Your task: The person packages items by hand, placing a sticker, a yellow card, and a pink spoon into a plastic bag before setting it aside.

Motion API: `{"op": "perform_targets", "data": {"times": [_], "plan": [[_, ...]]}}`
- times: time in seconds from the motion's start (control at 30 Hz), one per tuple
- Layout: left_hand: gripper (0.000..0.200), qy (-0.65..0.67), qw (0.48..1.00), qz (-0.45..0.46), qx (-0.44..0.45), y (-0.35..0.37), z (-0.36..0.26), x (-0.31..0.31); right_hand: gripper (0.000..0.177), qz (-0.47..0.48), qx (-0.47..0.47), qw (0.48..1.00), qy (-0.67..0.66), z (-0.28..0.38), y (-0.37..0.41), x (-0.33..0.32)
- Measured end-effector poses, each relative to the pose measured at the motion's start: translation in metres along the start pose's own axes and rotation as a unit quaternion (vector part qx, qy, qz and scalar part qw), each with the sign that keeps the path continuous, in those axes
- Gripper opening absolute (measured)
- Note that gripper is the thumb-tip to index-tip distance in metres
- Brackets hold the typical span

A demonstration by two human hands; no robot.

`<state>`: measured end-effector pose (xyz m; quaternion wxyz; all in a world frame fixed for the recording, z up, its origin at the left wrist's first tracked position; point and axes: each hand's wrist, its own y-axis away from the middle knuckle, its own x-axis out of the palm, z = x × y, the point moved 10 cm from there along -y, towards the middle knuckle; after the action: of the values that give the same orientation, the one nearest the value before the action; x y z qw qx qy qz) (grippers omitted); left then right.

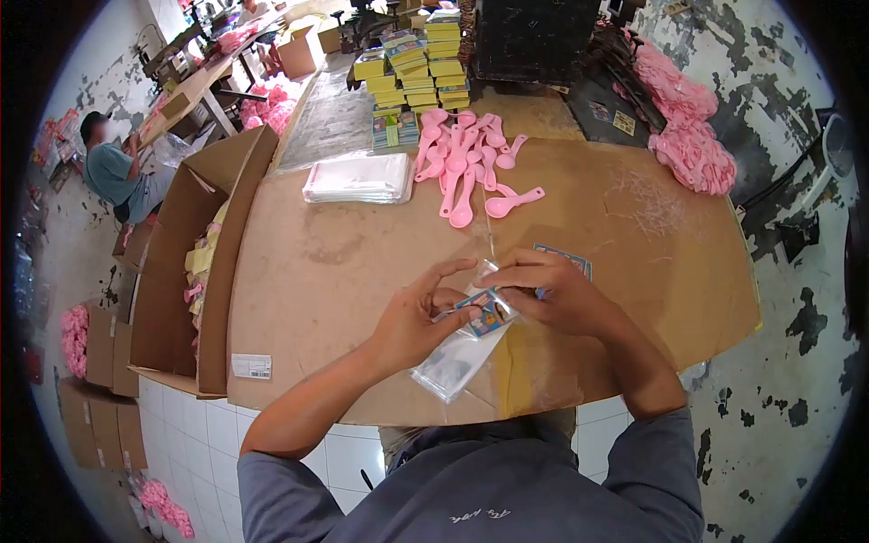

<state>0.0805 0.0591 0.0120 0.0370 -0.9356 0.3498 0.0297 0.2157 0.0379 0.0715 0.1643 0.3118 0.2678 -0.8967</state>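
Observation:
My left hand (418, 319) pinches a small blue printed card (485, 313), thumb on top, over the middle front of the cardboard-covered table. A clear plastic bag (453, 364) hangs below the card toward my body, its upper end between my two hands. With fingers closed, my right hand (559, 297) grips the bag's upper end beside the card. Another blue printed card (577, 262) shows partly behind my right hand, on the table. Farther back lies a loose heap of pink measuring spoons (463, 165), left of which sits a stack of clear bags (358, 179).
Stacks of yellow-edged cards (416, 68) stand at the back, near a black box (534, 41). An open carton (252, 235) borders the table's left side. Pink spoons in bulk (692, 149) lie at the far right. A person (122, 172) sits at the far left.

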Motion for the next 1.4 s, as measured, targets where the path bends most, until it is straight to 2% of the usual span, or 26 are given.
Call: {"op": "perform_targets", "data": {"times": [0.1,0.2,0.3,0.4,0.5,0.6,0.7,0.8,0.9,1.0,1.1,1.3,1.4], "plan": [[0.059,-0.024,1.000,-0.012,0.005,0.000,0.001,-0.004,0.029,-0.060,0.111,0.990,-0.061,-0.010,-0.001,-0.010],[0.056,0.078,0.995,-0.065,-0.019,0.000,-0.002,-0.014,0.030,-0.122,0.194,0.951,-0.207,-0.047,0.012,-0.017],[0.053,0.077,0.994,-0.069,0.022,-0.002,-0.002,-0.017,0.025,-0.075,0.199,0.958,-0.195,-0.048,0.013,-0.004],[0.051,0.057,0.997,-0.046,0.016,0.000,-0.002,-0.013,0.022,0.028,0.176,0.975,-0.134,-0.032,0.003,0.013],[0.049,0.036,0.997,-0.063,0.026,0.000,0.005,-0.018,0.022,0.082,0.039,0.991,-0.099,-0.018,-0.010,0.018],[0.047,0.063,0.994,-0.084,-0.022,0.000,0.000,-0.024,0.026,-0.031,-0.029,0.984,0.174,-0.059,-0.024,-0.021],[0.045,0.089,0.991,-0.096,-0.015,-0.001,0.003,-0.029,0.025,-0.131,-0.015,0.946,0.295,-0.084,-0.033,-0.054],[0.044,0.079,0.993,-0.086,-0.007,-0.001,0.005,-0.033,0.024,-0.069,0.045,0.950,0.301,-0.116,-0.033,-0.050],[0.043,0.084,0.989,-0.118,-0.008,0.001,0.000,-0.040,0.026,-0.026,0.122,0.974,0.189,-0.118,-0.026,-0.051],[0.043,0.110,0.987,-0.117,-0.005,0.000,0.004,-0.041,0.023,-0.025,0.120,0.989,0.084,-0.078,-0.024,-0.053],[0.042,0.105,0.988,-0.110,0.013,0.000,0.000,-0.037,0.019,0.021,0.099,0.995,0.018,-0.037,-0.020,-0.040],[0.039,0.031,0.994,-0.105,0.017,0.000,0.005,-0.034,0.019,-0.026,0.081,0.993,-0.083,-0.020,-0.016,-0.039],[0.034,0.043,0.995,-0.090,-0.011,0.000,0.001,-0.031,0.019,0.011,0.087,0.996,-0.020,-0.010,-0.017,-0.033]]}}
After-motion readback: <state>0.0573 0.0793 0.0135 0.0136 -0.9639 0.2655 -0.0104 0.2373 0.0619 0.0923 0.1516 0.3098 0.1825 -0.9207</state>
